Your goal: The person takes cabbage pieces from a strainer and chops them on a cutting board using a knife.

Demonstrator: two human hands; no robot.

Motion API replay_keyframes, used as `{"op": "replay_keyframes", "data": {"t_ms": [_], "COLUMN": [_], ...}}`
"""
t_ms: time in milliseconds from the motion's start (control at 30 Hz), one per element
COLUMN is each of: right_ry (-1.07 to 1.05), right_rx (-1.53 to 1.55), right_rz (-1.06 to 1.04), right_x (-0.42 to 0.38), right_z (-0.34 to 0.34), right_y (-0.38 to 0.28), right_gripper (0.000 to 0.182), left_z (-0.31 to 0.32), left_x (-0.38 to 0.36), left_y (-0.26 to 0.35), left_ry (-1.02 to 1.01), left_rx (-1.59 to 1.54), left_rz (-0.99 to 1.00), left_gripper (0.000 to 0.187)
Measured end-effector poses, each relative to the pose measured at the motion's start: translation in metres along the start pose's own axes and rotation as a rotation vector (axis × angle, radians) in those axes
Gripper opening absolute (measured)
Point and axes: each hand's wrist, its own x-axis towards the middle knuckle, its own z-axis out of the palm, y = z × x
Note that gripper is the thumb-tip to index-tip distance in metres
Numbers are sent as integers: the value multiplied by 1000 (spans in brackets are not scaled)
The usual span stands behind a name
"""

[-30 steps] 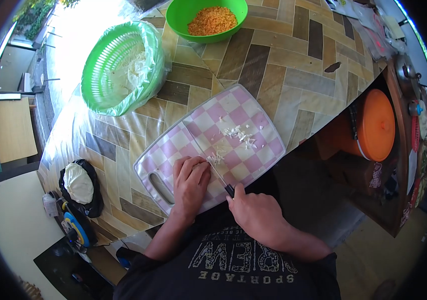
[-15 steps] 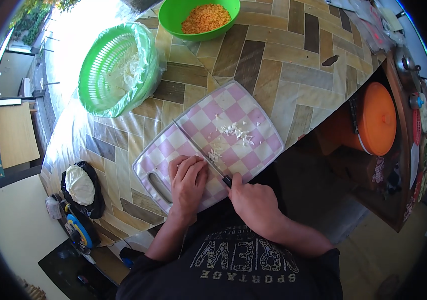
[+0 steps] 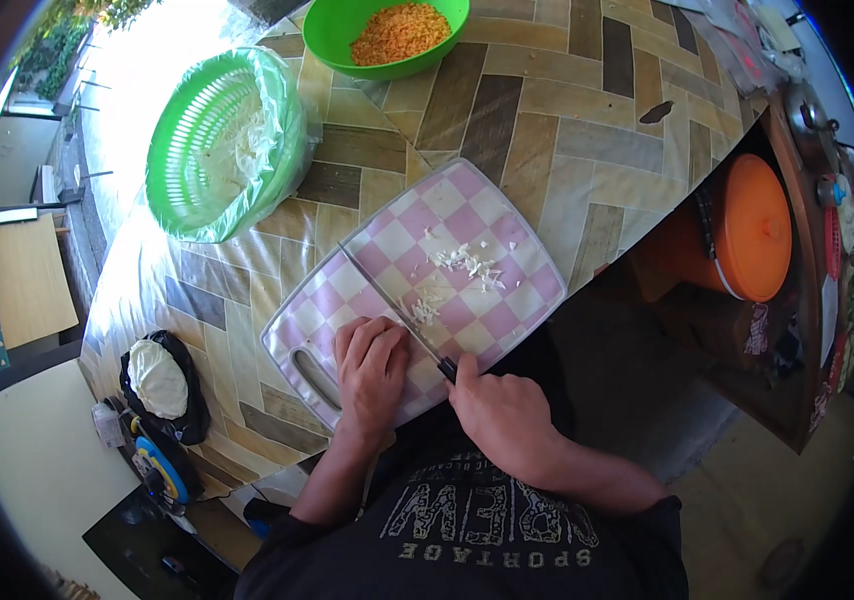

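A pink-and-white checked cutting board (image 3: 472, 195) lies at an angle in front of me. My right hand (image 3: 504, 412) grips the black handle of a knife (image 3: 384, 293), whose long thin blade slants across the board, pointing away to the left. Close on the blade's left side, my left hand (image 3: 371, 372) presses down with curled fingers; whatever is under the fingertips is hidden. Finely cut white pieces (image 3: 425, 307) lie right beside the blade. A looser scatter of white pieces (image 3: 469, 264) is farther right on the board.
Beyond the board stand a green basket (image 3: 172, 150) lined with a clear bag and a green bowl (image 3: 332, 45) of orange crumbly food. A white bundle in a black bag (image 3: 160, 380) sits at left. An orange lidded bucket (image 3: 755, 230) is below the table's right edge.
The knife and my right hand have shifted slightly left, and the cut pieces beside the blade show a little more. The whole view has also moved slightly.
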Motion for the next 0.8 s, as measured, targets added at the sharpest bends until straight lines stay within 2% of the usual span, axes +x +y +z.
{"op": "replay_keyframes", "data": {"t_ms": [133,233,433,533,800], "right_ry": [-81,-8,-3,21,-146], "right_rx": [49,14,-32,-45,7], "right_rz": [-4,-10,-43,8,-2], "right_x": [-13,3,-9,7,-17], "right_z": [-12,2,-3,7,-25], "right_y": [-2,3,2,-1,-15], "right_gripper": [29,30,26,27,30], "left_z": [2,2,0,4,0], "left_x": [0,-1,-1,-3,-3], "left_y": [-2,-2,-3,-3,-4], "left_ry": [8,3,3,9,-2], "left_rx": [-23,-13,-56,-63,-79], "left_rz": [-50,-38,-96,-103,-82], "left_gripper": [29,27,22,22,21]}}
